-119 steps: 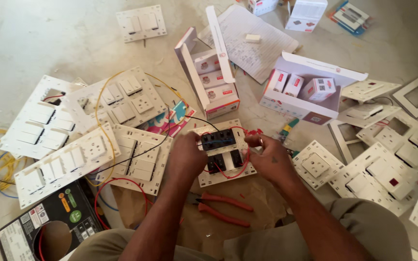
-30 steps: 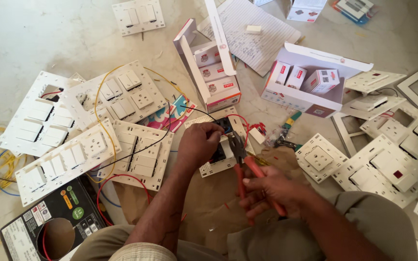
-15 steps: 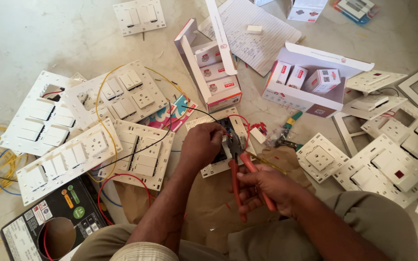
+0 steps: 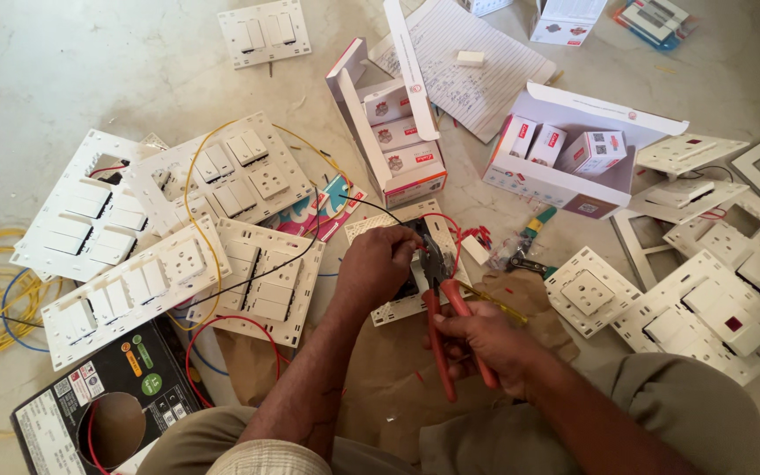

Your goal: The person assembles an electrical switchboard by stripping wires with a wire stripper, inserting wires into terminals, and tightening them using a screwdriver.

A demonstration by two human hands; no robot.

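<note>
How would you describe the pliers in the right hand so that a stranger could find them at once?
Start at the person's knees at the bottom edge and follow the right hand up. It holds the pliers, jaws at the white plate that the left hand steadies. Their long red handles set them apart from the green-and-yellow tool lying nearby.

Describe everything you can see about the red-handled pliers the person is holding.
The red-handled metal pliers have two long red grips and a dark steel head. The right hand grips both handles, holding the tool roughly upright in the picture, head pointing away from the person. The tip meets the white plastic switch plate, beside the left hand that rests on that plate. Whether the jaws grip a wire is hidden.
</note>
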